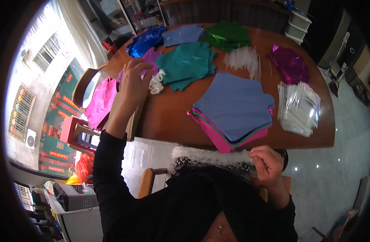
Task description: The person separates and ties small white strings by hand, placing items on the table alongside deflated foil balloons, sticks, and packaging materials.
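lying uneven, the blue-topped stack (233,107) shows pink and green edges.

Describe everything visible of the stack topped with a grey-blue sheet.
The stack is a pile of thin, flexible-looking sheets with angular outlines and a wavy right edge. A matte grey-blue sheet lies on top; below it, edges of green, dark and bright pink show along the near side, not quite aligned. It lies flat on the brown table, its near corner at the table's edge. The right hand is close to that corner, apparently not touching.
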Available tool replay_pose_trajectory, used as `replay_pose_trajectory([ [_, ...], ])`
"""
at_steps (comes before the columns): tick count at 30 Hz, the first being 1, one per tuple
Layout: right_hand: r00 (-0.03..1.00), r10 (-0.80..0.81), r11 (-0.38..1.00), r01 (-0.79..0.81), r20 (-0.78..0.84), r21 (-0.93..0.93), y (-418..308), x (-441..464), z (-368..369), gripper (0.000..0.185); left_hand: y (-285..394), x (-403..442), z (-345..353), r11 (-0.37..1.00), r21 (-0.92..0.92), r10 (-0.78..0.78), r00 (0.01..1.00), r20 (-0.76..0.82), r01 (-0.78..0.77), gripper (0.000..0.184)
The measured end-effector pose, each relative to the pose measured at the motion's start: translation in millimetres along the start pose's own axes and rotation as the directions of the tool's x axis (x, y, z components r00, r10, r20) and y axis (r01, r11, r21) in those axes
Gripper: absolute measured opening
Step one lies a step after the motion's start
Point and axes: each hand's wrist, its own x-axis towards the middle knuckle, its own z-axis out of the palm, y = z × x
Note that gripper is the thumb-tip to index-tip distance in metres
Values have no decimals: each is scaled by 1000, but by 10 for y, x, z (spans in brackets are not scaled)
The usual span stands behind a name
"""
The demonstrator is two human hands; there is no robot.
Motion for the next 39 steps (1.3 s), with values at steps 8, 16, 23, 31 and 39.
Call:
replay_pose_trajectory([
  [8, 895, 215, 962, -125, 391, -244, 407, -363, -27, 5, 895, -602, -463, 897, -341, -128, 904, 408, 282, 8],
  [16, 837, 311, 912, -130, 450, -389, 1168, -745, 272, 9, 1276, -1218, -401, 713, -675, 309, 778, 547, 191, 6],
  [23, 767, 312, 892, -32, 560, -452, 1763, -837, 647, 11, 1218, -1729, -257, 855, -514, 450, 397, 800, 68, 18],
  [31, 792, 394, 919, -330, 466, -218, 2074, -689, 1290, 16, 1245, -1904, -282, 905, -424, 403, 279, 872, 18, 28],
  [39, 682, 546, 836, -485, 487, -257, 1750, -476, 1615, 15, 1226, -1991, -283, 910, -415, 389, 311, 867, 20, 26],
])
